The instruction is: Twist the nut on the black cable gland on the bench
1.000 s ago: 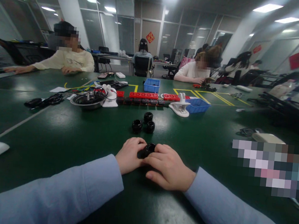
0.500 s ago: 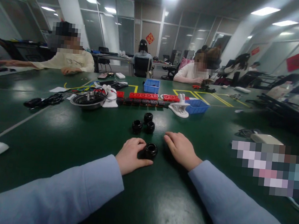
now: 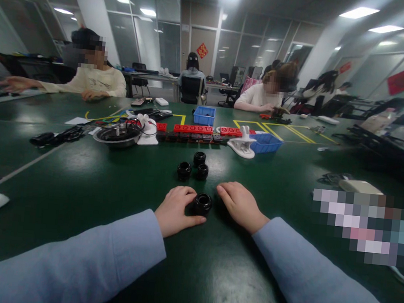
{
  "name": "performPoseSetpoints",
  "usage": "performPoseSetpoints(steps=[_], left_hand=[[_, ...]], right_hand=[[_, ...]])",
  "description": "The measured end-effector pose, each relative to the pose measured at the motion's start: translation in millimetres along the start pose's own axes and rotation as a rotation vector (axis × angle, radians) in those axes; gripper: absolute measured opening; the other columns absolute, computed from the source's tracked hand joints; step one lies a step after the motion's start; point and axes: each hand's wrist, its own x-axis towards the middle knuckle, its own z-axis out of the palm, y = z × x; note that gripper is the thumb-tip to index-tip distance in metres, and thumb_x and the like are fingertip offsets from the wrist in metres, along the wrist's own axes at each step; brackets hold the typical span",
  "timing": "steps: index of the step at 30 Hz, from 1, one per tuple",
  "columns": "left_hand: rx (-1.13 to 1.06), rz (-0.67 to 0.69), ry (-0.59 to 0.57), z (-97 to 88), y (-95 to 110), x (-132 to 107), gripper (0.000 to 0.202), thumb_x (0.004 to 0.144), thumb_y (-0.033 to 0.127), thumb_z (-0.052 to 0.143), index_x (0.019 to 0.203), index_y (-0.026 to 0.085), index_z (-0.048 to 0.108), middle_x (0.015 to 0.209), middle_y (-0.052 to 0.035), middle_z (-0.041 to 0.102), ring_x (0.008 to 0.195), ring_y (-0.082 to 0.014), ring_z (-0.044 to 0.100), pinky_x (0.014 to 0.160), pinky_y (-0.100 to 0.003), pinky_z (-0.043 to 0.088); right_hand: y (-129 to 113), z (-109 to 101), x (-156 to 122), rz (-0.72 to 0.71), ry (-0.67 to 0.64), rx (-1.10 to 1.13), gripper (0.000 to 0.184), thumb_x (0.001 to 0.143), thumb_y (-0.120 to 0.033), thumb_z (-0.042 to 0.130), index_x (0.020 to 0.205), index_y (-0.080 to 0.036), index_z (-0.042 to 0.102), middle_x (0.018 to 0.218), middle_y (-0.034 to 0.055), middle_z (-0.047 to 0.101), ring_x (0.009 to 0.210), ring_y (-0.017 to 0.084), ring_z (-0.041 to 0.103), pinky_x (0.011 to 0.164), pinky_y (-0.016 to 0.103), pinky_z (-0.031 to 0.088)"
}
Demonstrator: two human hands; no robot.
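My left hand [image 3: 176, 211] lies on the green table, curved around a glossy black ring-shaped part [image 3: 203, 203]. Its thumb is along the near side and its fingers are behind the part, which stands with its round opening facing up. Just to the right, my right hand [image 3: 241, 205] rests on the table, apart from the part. Its fingers lie close together and loosely bent, with nothing visible in them. Beyond both hands is a small cluster of similar black rings: one at the left [image 3: 184, 170], one at the right [image 3: 202, 171] and one behind [image 3: 199, 159].
Farther back are a metal bowl [image 3: 116, 136] with dark items, white clip stands [image 3: 242, 143], red blocks [image 3: 193, 129] in a row and blue bins [image 3: 204, 115]. A black cable bundle [image 3: 60, 135] lies left. A beige object [image 3: 361, 187] lies right. Co-workers sit across the table.
My right hand has moved slightly left, closer to the black ring-shaped part by my left hand. My left hand and the rings stay nearly where they were.
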Motion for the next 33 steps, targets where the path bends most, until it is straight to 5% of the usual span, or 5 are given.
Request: performPoseSetpoints(steps=[17,33], left_hand=[[-0.054,-0.013,0.029,0.2,-1.2,1.6,0.043,0.065,0.043,0.074,0.096,0.017,0.061,0.106,-0.0064,0.055,0.103,-0.025,0.048,0.094,-0.043,0.038],[-0.057,0.013,0.033,1.6,-2.7,1.1,0.042,0.065,0.044,0.074,0.096,0.018,0.061,0.104,-0.0049,0.055,0.1,-0.0235,0.048,0.092,-0.041,0.039]], right_hand=[[-10.2,1.3,-8.9,-0.175,0.119,0.201,0.027,0.096,-0.024,0.037,0.096,-0.014,0.061,0.091,0.0041,0.06,0.085,0.016,0.052,0.078,0.028,0.039],[-27.1,1.1,-18.6,-0.27,0.188,0.279,0.04,0.097,-0.04,0.029,0.112,-0.01,0.053,0.099,0.0095,0.056,0.092,0.02,0.049,0.082,0.034,0.041]])
